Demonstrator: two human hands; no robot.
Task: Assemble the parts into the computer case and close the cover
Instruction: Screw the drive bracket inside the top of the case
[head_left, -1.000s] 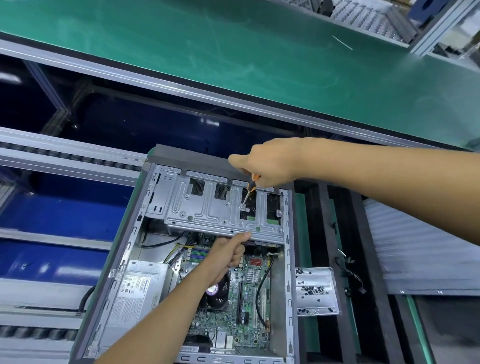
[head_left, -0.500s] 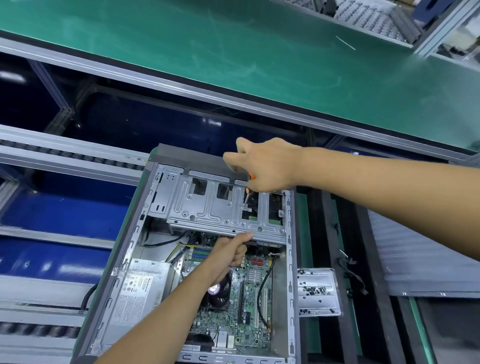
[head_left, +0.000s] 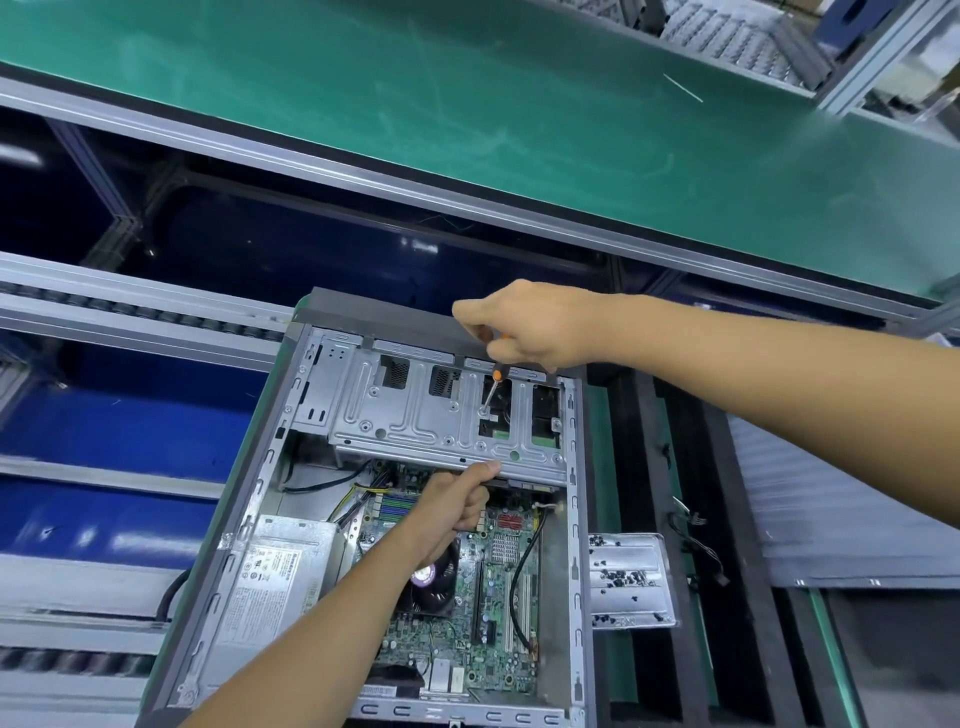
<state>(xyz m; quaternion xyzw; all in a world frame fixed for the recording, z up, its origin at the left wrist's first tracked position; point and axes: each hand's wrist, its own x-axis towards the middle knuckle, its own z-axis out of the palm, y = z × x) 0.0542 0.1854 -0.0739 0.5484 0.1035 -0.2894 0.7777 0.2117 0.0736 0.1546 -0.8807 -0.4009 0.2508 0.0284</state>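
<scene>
While the case lies open on its side with the cover off, the right hand reaches over its far end, fingers curled round the orange-and-black handle of a screwdriver. Its shaft slants down and to the left, and the tip meets the grey metal drive cage at a spot beside one of the dark cut-outs. That cage spans the far end of the case, from wall to wall. At its near edge the left hand comes up from below; the thumb presses against the cage's lower lip, and the other fingers are curled tight under it, though whether they grip the lip or only brace there cannot be told.

Below the cage the green motherboard fills the case floor, with a round black fan partly hidden by the left wrist and a black cable looping across the slots. A silver power supply with a white label sits in the near left corner. Just outside the right wall, a small metal tray holds scattered dark screws. Beyond the case runs a green belt in a metal frame.
</scene>
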